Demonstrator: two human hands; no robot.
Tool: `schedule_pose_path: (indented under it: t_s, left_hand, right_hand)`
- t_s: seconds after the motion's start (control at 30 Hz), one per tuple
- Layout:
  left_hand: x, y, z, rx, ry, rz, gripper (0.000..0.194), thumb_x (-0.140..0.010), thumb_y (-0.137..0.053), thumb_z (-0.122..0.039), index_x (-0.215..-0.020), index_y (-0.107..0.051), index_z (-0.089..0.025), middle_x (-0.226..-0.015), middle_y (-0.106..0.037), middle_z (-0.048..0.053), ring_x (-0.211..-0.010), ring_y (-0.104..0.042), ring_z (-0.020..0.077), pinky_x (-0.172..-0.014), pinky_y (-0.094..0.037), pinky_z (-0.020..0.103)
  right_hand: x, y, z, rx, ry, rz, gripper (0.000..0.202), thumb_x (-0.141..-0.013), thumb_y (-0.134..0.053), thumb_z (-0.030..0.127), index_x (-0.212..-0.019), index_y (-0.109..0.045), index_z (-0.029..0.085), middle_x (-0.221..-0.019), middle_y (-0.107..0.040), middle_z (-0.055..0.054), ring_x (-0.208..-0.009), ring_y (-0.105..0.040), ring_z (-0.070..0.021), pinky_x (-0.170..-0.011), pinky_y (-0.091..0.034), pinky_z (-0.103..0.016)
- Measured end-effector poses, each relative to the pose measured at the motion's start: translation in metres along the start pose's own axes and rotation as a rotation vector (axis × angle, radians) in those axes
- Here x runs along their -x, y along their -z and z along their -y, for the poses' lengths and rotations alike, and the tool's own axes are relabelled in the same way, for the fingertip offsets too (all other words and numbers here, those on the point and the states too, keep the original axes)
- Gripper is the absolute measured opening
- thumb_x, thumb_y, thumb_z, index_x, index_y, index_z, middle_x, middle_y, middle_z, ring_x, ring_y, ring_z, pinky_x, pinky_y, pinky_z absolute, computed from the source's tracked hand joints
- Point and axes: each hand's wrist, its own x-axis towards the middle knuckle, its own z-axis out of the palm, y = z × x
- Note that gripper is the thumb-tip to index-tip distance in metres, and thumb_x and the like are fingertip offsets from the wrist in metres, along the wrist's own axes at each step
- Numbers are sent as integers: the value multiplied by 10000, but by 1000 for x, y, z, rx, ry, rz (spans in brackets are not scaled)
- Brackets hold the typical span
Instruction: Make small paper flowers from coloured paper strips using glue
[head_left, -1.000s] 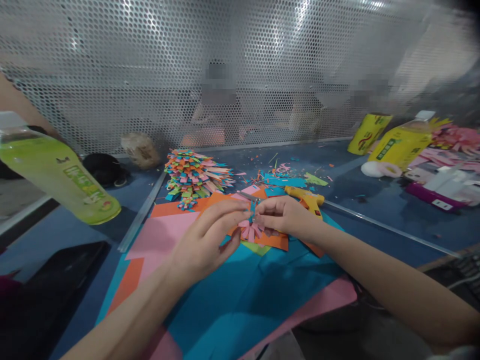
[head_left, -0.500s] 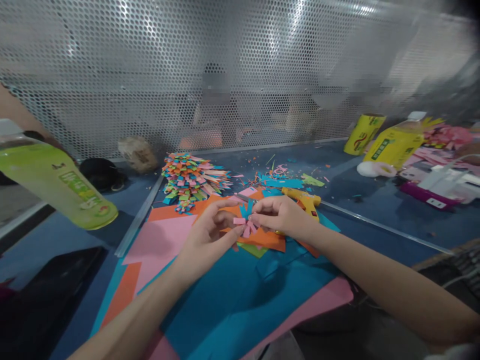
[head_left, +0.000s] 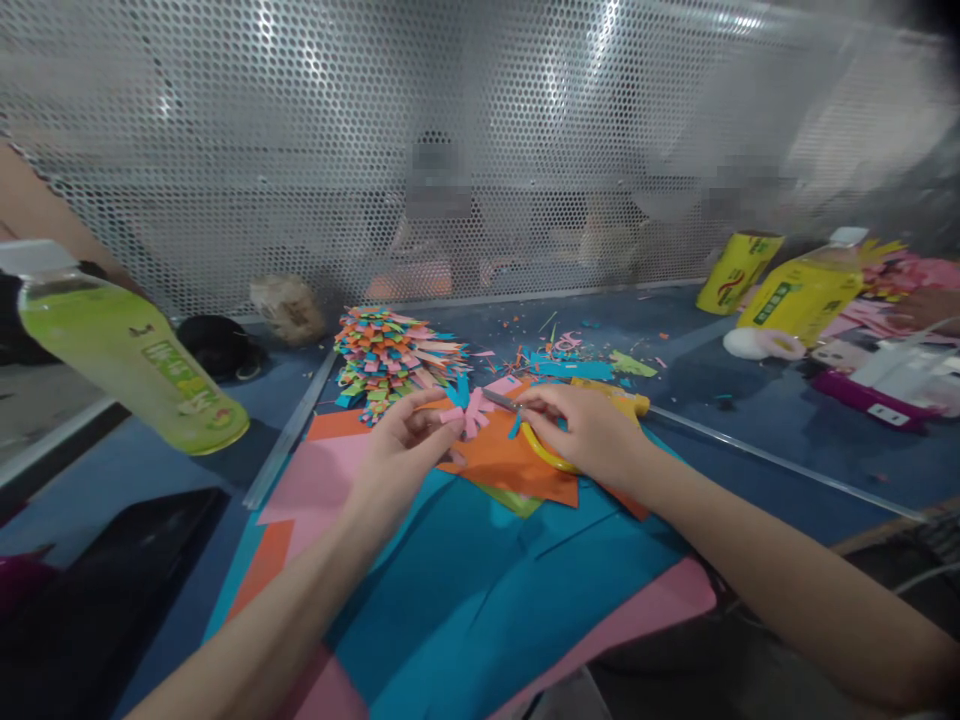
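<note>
My left hand (head_left: 409, 430) pinches a small fringed paper piece (head_left: 474, 412) in pink and blue, its strips fanning out past the fingertips. Just right of it, my right hand (head_left: 581, 425) has its fingers closed on a pair of scissors (head_left: 551, 448) with a yellow handle, the blades pointing left toward the paper piece. A small blue scrap (head_left: 516, 427) shows beside the blades. Both hands are over an orange sheet (head_left: 495, 455). Behind my left hand stands a layered cone of many-coloured paper tabs (head_left: 386, 350).
Blue (head_left: 480, 590) and pink sheets (head_left: 322, 475) spread beneath my arms. Paper scraps (head_left: 574, 368) and a yellow tool (head_left: 634, 402), partly hidden, lie behind my right hand. A green drink bottle (head_left: 142, 355) stands left; a yellow bottle (head_left: 806, 290) and can (head_left: 739, 272) stand right. Perforated metal (head_left: 510, 130) rises behind.
My right hand has left the fringed paper piece and taken hold of the scissors. My left hand, still holding the piece, has moved slightly left and up.
</note>
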Motion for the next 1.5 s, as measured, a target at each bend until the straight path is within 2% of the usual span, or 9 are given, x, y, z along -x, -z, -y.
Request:
schedule_pose_path:
  t_s: [0.13,0.2,0.3,0.47,0.67,0.83,1.0,1.27,1.5]
  left_hand:
    - [-3,3,-2,87,0,-76,357,-596,-698,-242,-892,-522,-150,-647,-610,-6,-635,-592,119,-499,-488,208]
    - [-3,4,-1,103,-10,-83,354,-598,-699,-237,-889,-517,-152,-643,-604,-10,-626,-581,115,-495,-492,211]
    - [-3,5,0,95,-29,-69,362,-608,-694,-237,-908,-508,-156,-659,-610,-6,-641,-585,121,-496,-495,214]
    - [-2,5,0,83,-37,-54,365,-624,-683,-245,-934,-509,-160,-685,-616,-1,-653,-595,126,-499,-495,215]
    - [-3,4,-1,69,-19,-103,393,-600,-698,-267,-932,-519,-156,-684,-593,-7,-651,-588,123,-493,-487,207]
    - [-3,4,-2,72,-29,-141,401,-583,-708,-251,-926,-525,-154,-664,-561,-28,-597,-566,98,-494,-488,205]
    - [-3,5,-2,63,-33,-122,393,-605,-695,-271,-934,-516,-152,-700,-572,-12,-623,-580,108,-498,-490,207]
    - [-3,7,-1,61,-39,-125,396,-598,-696,-263,-939,-523,-158,-682,-571,-25,-586,-579,100,-505,-496,215]
    - [-3,6,-3,65,-58,-141,393,-577,-708,-276,-906,-530,-156,-663,-579,-20,-632,-572,115,-500,-491,217]
  right_hand:
    - [2,-2,-6,506,-162,131,238,-825,-428,230,-967,-577,109,-997,-607,-132,-924,-552,-237,-702,-394,-301]
    - [4,-5,-8,608,-180,192,223,-821,-431,223,-950,-575,111,-965,-612,-131,-896,-561,-249,-678,-393,-305]
    - [6,-11,-14,685,-114,180,211,-817,-418,190,-959,-554,112,-955,-602,-129,-899,-550,-249,-691,-387,-305]
    - [6,-14,-21,697,-102,209,264,-762,-375,42,-961,-534,110,-941,-604,-120,-843,-558,-201,-683,-371,-276]
    - [7,-4,0,712,-160,291,209,-693,-454,63,-859,-567,123,-846,-614,-116,-872,-528,-258,-644,-353,-302]
    - [5,-6,2,680,-28,223,211,-765,-415,88,-917,-559,114,-982,-585,-129,-951,-497,-251,-752,-347,-327]
    - [6,-9,-5,659,-232,204,291,-767,-452,196,-1034,-488,85,-986,-576,-154,-885,-549,-268,-682,-357,-317]
    - [-3,5,-18,664,-251,340,328,-652,-482,51,-978,-483,87,-932,-604,-140,-810,-592,-240,-580,-337,-267]
    - [3,2,-12,750,-175,275,283,-692,-423,20,-942,-541,79,-942,-589,-166,-841,-578,-261,-635,-358,-301]
